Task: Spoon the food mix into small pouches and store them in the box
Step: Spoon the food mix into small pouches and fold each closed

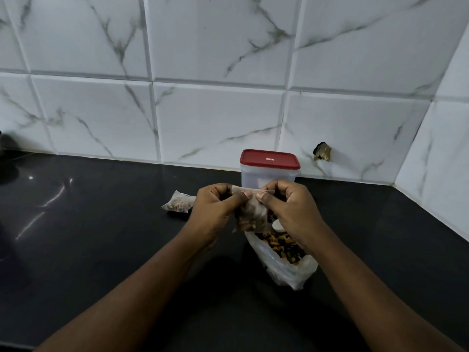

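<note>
Countertop (101, 237): black, glossy, with pale light streaks (54, 196) reflected on its left part. Back wall (215, 118): large white tiles with grey marble veining and pale grout lines. It meets a side wall (446, 161) of the same tile at the right. Low on the back wall is a broken spot (322, 151), dark with brownish edges. At the far left edge, a dark object (3, 146) is cut off and cannot be identified.

1 head view (wide-angle), angled down, facing wall (228, 110)

Left hand (215, 208), right hand (288, 208) — both curled
</note>
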The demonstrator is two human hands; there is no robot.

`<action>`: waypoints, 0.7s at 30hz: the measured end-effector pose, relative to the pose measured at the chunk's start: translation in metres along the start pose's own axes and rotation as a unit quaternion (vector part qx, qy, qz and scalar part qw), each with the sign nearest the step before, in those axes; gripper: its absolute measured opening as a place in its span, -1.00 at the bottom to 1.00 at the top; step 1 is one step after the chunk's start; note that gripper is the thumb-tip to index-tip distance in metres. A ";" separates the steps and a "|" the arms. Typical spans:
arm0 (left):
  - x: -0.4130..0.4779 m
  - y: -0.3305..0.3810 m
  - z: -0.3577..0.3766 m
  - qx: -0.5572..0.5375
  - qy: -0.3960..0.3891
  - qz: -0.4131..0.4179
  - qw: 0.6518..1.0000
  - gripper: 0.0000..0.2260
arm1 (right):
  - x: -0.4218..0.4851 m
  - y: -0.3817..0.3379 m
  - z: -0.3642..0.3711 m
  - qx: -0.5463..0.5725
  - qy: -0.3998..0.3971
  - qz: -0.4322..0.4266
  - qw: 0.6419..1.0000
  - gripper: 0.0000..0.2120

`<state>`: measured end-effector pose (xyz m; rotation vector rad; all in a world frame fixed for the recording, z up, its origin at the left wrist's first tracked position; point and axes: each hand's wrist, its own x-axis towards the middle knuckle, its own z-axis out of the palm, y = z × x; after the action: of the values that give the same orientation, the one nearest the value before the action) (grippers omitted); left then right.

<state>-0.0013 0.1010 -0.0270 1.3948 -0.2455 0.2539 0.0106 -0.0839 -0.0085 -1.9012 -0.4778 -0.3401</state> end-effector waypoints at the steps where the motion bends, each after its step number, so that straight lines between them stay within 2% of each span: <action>1: 0.001 0.000 -0.001 0.004 0.003 0.005 1.000 -0.86 | 0.000 0.000 -0.001 0.004 0.003 0.007 1.000 -0.89; 13: 0.005 0.001 0.000 -0.008 0.065 0.030 0.997 -0.91 | 0.003 -0.001 -0.005 0.094 0.038 0.073 0.992 -0.89; 19: 0.005 -0.003 -0.002 -0.010 0.123 0.029 0.992 -0.93 | -0.001 -0.002 0.005 0.082 0.047 0.045 0.995 -0.84; 21: 0.005 -0.002 -0.004 -0.012 0.130 0.029 0.991 -0.93 | -0.004 -0.003 0.008 0.041 0.040 0.024 0.998 -0.86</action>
<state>0.0037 0.1047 -0.0281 1.3160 -0.0726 0.4754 0.0060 -0.0765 -0.0111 -1.8083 -0.3861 -0.3582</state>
